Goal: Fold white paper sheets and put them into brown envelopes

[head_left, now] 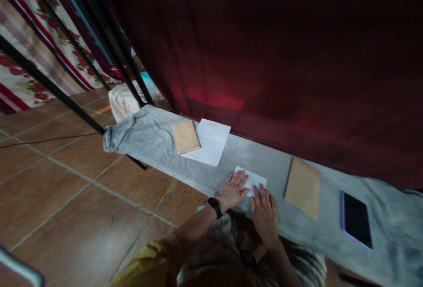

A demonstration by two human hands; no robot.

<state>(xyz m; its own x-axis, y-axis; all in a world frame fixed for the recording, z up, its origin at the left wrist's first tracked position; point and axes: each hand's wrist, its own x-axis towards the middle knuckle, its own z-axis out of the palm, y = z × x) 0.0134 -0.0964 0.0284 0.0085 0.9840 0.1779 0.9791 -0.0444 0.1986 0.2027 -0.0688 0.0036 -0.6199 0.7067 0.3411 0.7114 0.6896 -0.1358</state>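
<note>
A small white sheet of paper (pixel 251 177), which looks folded, lies flat on the grey cloth in front of me. My left hand (pixel 231 191), with a dark band on its wrist, rests flat on the paper's left side, fingers stretched out. On the right near corner lie the fingertips of my right hand (pixel 264 214), its fingers extended and slightly apart. Neither hand grips anything. To the left, a larger white sheet (pixel 213 141) is partly covered by a brown envelope-like packet (pixel 185 137). Right of my hands is a bigger brown envelope or pad (pixel 303 186).
A phone (pixel 357 220) with a dark screen lies at the right on the narrow cloth-covered bench (pixel 148 128). Behind the bench hangs a dark red curtain (pixel 280 80). Black metal bars (pixel 59 89) cross at the left, above the tiled floor (pixel 66 207).
</note>
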